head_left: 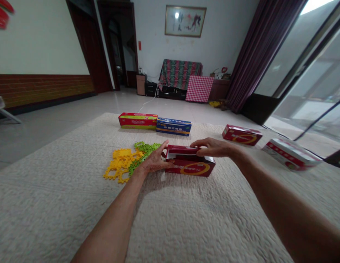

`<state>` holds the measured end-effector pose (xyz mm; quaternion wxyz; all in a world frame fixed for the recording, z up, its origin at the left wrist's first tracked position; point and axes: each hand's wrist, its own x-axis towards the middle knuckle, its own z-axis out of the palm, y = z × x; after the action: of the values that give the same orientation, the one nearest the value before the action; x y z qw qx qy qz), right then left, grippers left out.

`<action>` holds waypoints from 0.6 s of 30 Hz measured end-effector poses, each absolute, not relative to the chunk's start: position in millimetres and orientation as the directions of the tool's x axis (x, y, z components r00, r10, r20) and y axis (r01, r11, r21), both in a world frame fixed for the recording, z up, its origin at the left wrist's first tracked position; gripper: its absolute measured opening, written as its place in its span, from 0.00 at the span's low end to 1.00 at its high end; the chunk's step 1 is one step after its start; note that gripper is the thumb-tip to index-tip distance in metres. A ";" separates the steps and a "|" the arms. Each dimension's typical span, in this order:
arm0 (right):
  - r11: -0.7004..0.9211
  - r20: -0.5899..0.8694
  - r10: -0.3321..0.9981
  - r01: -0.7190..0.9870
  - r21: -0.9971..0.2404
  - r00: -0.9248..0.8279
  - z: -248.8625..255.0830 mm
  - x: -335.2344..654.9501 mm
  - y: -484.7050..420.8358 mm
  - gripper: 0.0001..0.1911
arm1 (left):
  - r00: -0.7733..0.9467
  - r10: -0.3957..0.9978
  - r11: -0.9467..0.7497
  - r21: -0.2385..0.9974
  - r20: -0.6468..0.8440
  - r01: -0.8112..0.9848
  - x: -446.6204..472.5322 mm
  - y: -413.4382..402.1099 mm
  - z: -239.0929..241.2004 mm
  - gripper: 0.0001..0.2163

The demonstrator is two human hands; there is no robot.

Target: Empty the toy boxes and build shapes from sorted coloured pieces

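A dark red cardboard box (190, 168) with a yellow ring on its front lies lengthwise on the quilt in front of me, its top partly open. My left hand (156, 160) holds the box's left end, thumb along the front face and other fingers toward the back. My right hand (211, 147) reaches over from the right, its fingers on the raised top flap (182, 149). Inside the box it is dark, and I cannot see what it contains. Just left of my left hand lie yellow plastic pieces (122, 160) and green plastic pieces (148, 148) with toothed edges.
A red and green box (137, 121) stands beside a blue box (173, 126) farther back. To the right are another dark red box (241, 135) and a white and red box (292, 155). All rest on the pale quilt (197, 219). Beyond its far edge is a tiled floor (104, 104).
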<state>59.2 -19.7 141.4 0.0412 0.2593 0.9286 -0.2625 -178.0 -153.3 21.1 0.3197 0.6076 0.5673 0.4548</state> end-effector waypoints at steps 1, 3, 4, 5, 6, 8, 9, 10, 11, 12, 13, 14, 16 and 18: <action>0.723 -0.191 0.474 0.504 -0.472 -0.860 142.7 60.2 -16.8 0.18 | -0.060 0.977 -0.162 0.900 0.204 0.404 -177.7 -153.8 22.1 0.53; 0.738 -0.085 0.526 0.504 -0.449 -0.846 143.1 62.7 -10.2 0.16 | -0.075 0.973 -0.168 0.891 0.219 0.422 -177.1 -154.1 24.0 0.52; 0.757 0.015 0.557 0.500 -0.421 -0.830 141.8 63.9 -6.6 0.16 | -0.081 0.973 -0.161 0.887 0.217 0.433 -176.9 -154.0 24.7 0.52; 0.780 0.147 0.580 0.493 -0.386 -0.802 139.2 65.0 -3.0 0.17 | -0.081 0.974 -0.155 0.886 0.211 0.437 -176.9 -153.8 25.1 0.52; 0.805 0.296 0.581 0.484 -0.342 -0.758 135.6 65.6 0.7 0.17 | -0.074 0.976 -0.155 0.888 0.206 0.432 -176.9 -153.4 25.3 0.52; 0.838 0.570 0.532 0.485 -0.250 -0.626 125.7 65.5 7.6 0.16 | -0.050 0.977 -0.170 0.898 0.208 0.406 -177.0 -152.5 24.8 0.53; 0.839 0.668 0.501 0.498 -0.219 -0.550 120.1 64.8 10.6 0.16 | -0.039 0.976 -0.181 0.904 0.213 0.388 -177.1 -152.1 24.4 0.53; 0.832 0.739 0.477 0.516 -0.205 -0.476 114.4 63.7 13.5 0.16 | -0.033 0.976 -0.189 0.909 0.216 0.372 -177.2 -151.7 23.9 0.53; 0.821 0.788 0.462 0.531 -0.208 -0.406 108.9 62.4 16.4 0.17 | -0.035 0.976 -0.188 0.912 0.215 0.364 -177.1 -151.6 23.6 0.54; 0.808 0.822 0.459 0.544 -0.227 -0.338 103.6 61.0 19.3 0.17 | -0.038 0.977 -0.183 0.913 0.211 0.366 -177.0 -151.6 23.5 0.54; 0.792 0.842 0.465 0.554 -0.258 -0.273 98.5 59.8 22.6 0.18 | -0.042 0.978 -0.176 0.912 0.205 0.372 -176.9 -151.7 23.7 0.55; 0.770 0.850 0.483 0.563 -0.299 -0.210 93.6 59.0 26.2 0.19 | -0.042 0.979 -0.170 0.909 0.201 0.381 -176.7 -152.0 24.0 0.55; 0.699 0.827 0.556 0.587 -0.408 -0.087 83.8 58.6 34.5 0.19 | -0.048 0.979 -0.164 0.897 0.201 0.410 -176.4 -152.9 24.9 0.55; 0.601 0.768 0.640 0.611 -0.516 0.020 73.5 60.3 42.6 0.21 | -0.055 0.977 -0.159 0.878 0.205 0.452 -176.3 -153.4 25.6 0.54</action>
<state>60.3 42.6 73.5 -0.5570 0.4467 0.7000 -0.0130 -176.3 -153.4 25.6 0.2972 0.6198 0.5764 0.4419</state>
